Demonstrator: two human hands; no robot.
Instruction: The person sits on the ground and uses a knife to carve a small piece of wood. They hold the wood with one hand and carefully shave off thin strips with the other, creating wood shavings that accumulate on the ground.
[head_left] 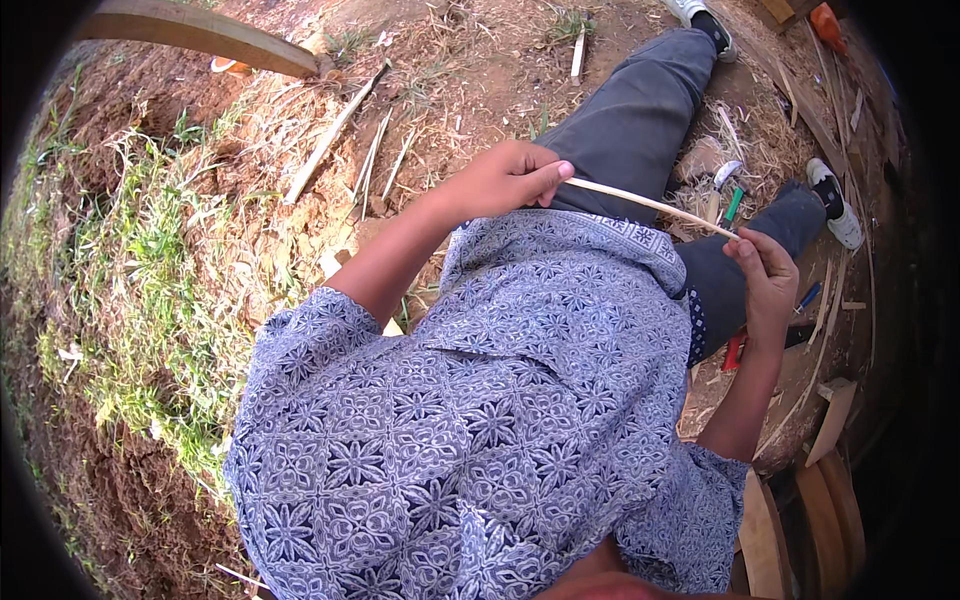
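Your left hand (505, 180) pinched shut on one end of a thin pale bamboo strip (650, 205), your right hand (765, 280) gripped the other end, strip stretched above your grey trousers (630, 120).

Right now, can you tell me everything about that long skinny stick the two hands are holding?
The thin bamboo strip is pale, straw-coloured, long and very slender, like a split sliver of wood or bamboo. It runs almost level, sloping slightly down toward the right, above the person's grey trousers. The left hand pinches one end between thumb and fingers; the right hand grips the other end. It looks straight and unbroken, touching nothing but the two hands.
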